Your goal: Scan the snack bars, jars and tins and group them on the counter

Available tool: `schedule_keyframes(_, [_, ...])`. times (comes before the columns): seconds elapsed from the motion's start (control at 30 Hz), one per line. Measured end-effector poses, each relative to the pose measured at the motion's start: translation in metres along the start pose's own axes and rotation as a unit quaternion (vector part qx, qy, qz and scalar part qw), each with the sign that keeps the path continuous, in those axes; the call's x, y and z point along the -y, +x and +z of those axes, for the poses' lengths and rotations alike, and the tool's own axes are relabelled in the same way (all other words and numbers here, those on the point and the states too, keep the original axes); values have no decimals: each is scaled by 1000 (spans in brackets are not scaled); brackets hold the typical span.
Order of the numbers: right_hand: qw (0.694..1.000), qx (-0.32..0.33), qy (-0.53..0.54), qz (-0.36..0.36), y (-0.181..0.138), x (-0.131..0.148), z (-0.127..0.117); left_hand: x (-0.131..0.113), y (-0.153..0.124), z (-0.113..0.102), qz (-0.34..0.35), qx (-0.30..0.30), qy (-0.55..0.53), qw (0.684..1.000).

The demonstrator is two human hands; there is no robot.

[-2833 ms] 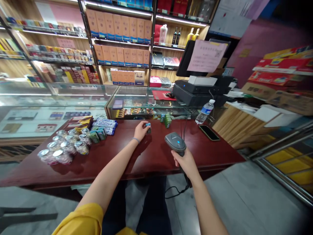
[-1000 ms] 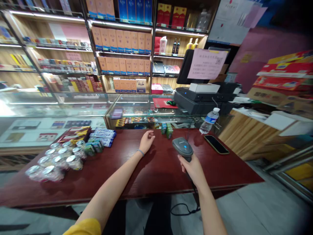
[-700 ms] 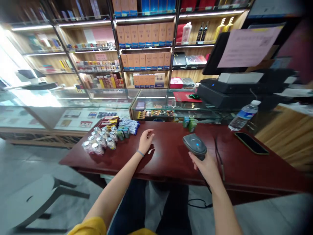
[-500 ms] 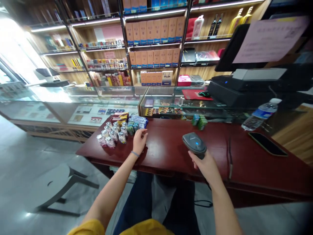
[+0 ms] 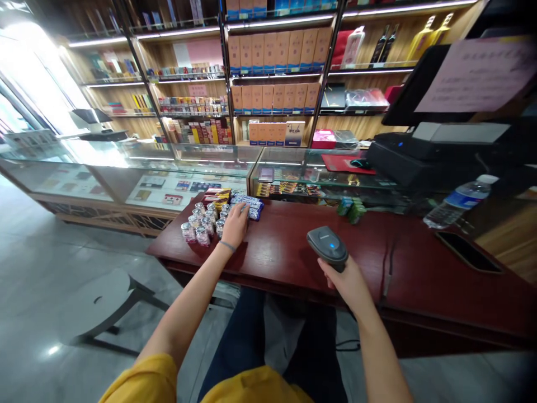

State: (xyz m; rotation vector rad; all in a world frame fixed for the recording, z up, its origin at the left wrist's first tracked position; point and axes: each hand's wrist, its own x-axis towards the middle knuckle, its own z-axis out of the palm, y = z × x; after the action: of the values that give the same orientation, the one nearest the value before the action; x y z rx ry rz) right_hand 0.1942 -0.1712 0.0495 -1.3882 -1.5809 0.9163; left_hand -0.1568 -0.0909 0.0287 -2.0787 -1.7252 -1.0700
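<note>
My right hand [image 5: 344, 274] grips the handle of a dark grey barcode scanner [image 5: 328, 245], lit by a small blue light, above the dark red table. Reaching over the goods on the left, my left hand [image 5: 235, 225] has its fingers extended down over small green boxes, which it now covers. Blue-and-white packets [image 5: 254, 208] lie just beyond its fingertips. Beside that hand stand several small lidded jars [image 5: 203, 235] with pinkish contents. Yellow-and-brown packets [image 5: 218, 196] lie behind the jars. Two small green boxes [image 5: 351, 209] stand apart, towards the back right.
A water bottle [image 5: 459, 201] and a phone [image 5: 467, 252] lie at the right of the table [image 5: 285, 246]. Behind it runs a glass display counter [image 5: 201, 159] with a monitor [image 5: 423, 84] at the right. A grey stool [image 5: 100, 302] stands at the left.
My left hand has moved forward and left over the small green boxes, hiding them. The scanner stays in my right hand, nearly in place. The view has shifted slightly left.
</note>
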Motion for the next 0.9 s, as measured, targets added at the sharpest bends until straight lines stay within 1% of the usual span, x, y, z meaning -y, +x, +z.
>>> schedule_keyframes(0.03, [1000,0,2,-2,0,0,0,1,6,0,7,23,27,999])
schedule_keyframes(0.1, [1000,2,4,-6,-1,1,1,4,15,2,-1,57,67,996])
schedule_keyframes(0.2, [1000,2,2,-12,-2,0,1,8,18,7,-23,80,83,993])
schedule_keyframes(0.37, [1000,-1,6,-4,-3,-1,2,13,11,9,-18,69,62,996])
schedule_keyframes(0.53, [1000,0,11,-5,0,-3,3,10,13,-1,-2,58,27,998])
schedule_keyframes(0.63, [1000,2,13,-1,2,-6,3,1,13,-8,12,43,-40,998])
schedule_keyframes(0.7, [1000,3,15,0,2,-6,4,-6,12,-5,-4,39,-120,992])
schedule_keyframes(0.73, [1000,2,17,-1,2,-5,4,-10,11,0,-24,41,-171,984])
schedule_keyframes(0.8, [1000,-4,21,0,0,-3,5,-18,9,14,-77,46,-285,954])
schedule_keyframes(0.9, [999,-19,28,4,-2,3,6,-29,7,44,-146,41,-443,883])
